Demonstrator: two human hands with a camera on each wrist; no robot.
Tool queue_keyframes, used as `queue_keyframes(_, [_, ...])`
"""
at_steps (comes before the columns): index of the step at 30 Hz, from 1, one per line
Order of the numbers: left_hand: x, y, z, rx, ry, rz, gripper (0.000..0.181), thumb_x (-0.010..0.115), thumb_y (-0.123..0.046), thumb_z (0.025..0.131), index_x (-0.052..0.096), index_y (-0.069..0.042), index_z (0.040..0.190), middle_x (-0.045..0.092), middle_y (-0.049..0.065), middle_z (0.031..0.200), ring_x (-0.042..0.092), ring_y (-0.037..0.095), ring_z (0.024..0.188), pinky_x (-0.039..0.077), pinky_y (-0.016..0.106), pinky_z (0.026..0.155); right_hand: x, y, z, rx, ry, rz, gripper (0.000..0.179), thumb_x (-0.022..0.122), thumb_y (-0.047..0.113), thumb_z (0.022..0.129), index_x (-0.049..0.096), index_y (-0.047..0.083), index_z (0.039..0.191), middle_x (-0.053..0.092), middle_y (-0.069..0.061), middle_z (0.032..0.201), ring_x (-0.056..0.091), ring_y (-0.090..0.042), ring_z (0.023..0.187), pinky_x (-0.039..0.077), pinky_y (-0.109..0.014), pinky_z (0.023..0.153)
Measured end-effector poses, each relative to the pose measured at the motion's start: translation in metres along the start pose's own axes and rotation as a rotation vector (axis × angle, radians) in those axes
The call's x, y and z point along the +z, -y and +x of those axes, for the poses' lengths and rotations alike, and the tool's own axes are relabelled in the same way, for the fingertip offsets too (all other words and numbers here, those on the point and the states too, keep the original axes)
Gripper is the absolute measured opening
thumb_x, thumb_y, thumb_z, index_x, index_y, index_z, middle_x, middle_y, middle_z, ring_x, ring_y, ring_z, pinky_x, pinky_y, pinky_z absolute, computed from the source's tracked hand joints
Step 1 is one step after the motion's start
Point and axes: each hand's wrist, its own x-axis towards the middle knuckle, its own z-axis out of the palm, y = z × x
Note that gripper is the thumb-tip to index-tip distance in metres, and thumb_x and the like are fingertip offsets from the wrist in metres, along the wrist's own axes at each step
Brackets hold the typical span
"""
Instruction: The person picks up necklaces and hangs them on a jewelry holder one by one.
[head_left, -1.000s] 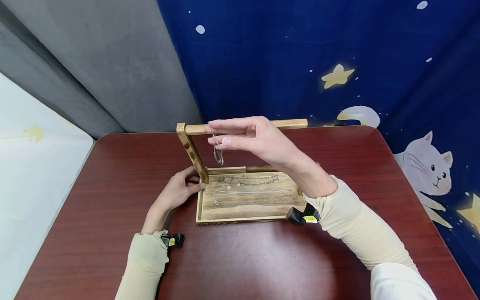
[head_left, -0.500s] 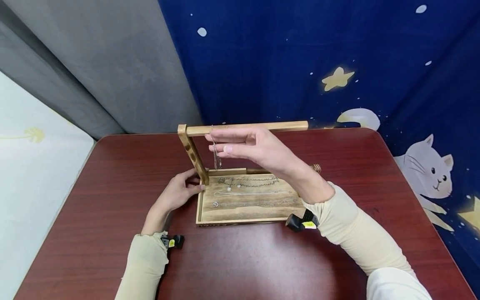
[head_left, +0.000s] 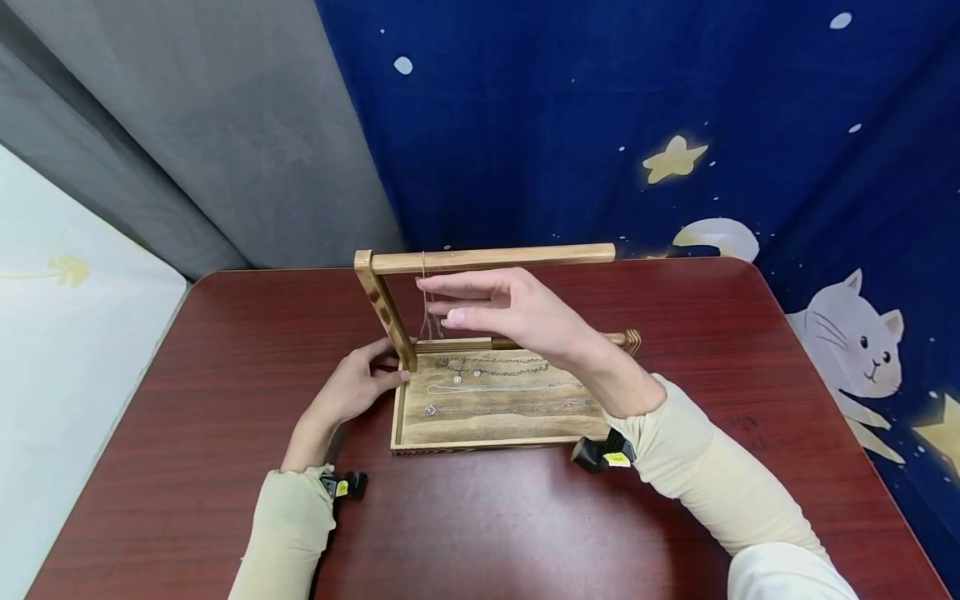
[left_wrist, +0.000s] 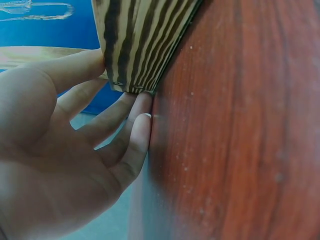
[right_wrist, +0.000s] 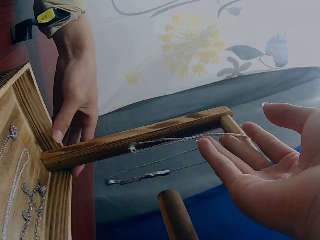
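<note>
A wooden jewelry stand has a shallow tray (head_left: pixel 487 427), a left post (head_left: pixel 388 312) and a top bar (head_left: pixel 540 254). My left hand (head_left: pixel 356 383) grips the tray's back-left corner at the foot of the post, thumb on the near side and fingers behind. From the left end of the bar hangs a thin silver chain necklace (head_left: pixel 423 287); in the right wrist view its strands and a row of small dark links (right_wrist: pixel 140 179) dangle below. Beside these strands, my right hand (head_left: pixel 525 312) has its fingers extended, fingertips right at the chain (right_wrist: pixel 190 137).
Several chains lie across the tray, among them a plain silver one (head_left: pixel 495 388) and a darker linked one (head_left: pixel 517 367). A short dowel (head_left: pixel 617 338) sticks out at the tray's back right. The dark red table (head_left: pixel 225 417) ends at hanging curtains (head_left: pixel 525 125).
My right hand has come down from the bar, its fingers loosening from the chain, which now hangs over the bar as long strands. My left hand stays at the post's foot.
</note>
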Motion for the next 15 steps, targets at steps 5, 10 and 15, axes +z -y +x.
queue_keyframes(5, [0.0001, 0.0024, 0.0003, 0.009, 0.001, -0.002, 0.048, 0.069, -0.009, 0.093, 0.055, -0.004, 0.139, 0.066, 0.018, 0.116, 0.065, 0.029, 0.105, 0.054, 0.036, 0.083, -0.0006, -0.0011, -0.0008, 0.01, 0.002, 0.019, 0.04, 0.063, 0.004, 0.096, 0.062, 0.006, 0.136, 0.063, -0.005, 0.133, 0.058, -0.024, 0.125, 0.048, -0.037, 0.1])
queue_keyframes(10, [0.0008, 0.0062, 0.0015, 0.022, 0.001, -0.026, 0.047, 0.07, -0.008, 0.093, 0.057, -0.005, 0.138, 0.066, 0.018, 0.117, 0.065, 0.03, 0.105, 0.054, 0.032, 0.083, -0.0014, -0.0022, -0.0018, 0.015, 0.005, 0.02, 0.04, 0.062, 0.003, 0.096, 0.061, 0.005, 0.136, 0.064, -0.006, 0.132, 0.059, -0.024, 0.123, 0.048, -0.038, 0.1])
queue_keyframes(15, [0.0014, 0.0053, 0.0023, 0.017, 0.001, -0.019, 0.046, 0.07, -0.008, 0.093, 0.057, -0.004, 0.136, 0.066, 0.018, 0.117, 0.066, 0.029, 0.104, 0.054, 0.032, 0.082, -0.0031, -0.0053, -0.0035, 0.008, 0.003, 0.021, 0.04, 0.061, 0.003, 0.097, 0.06, 0.004, 0.136, 0.063, -0.006, 0.133, 0.058, -0.026, 0.125, 0.047, -0.037, 0.101])
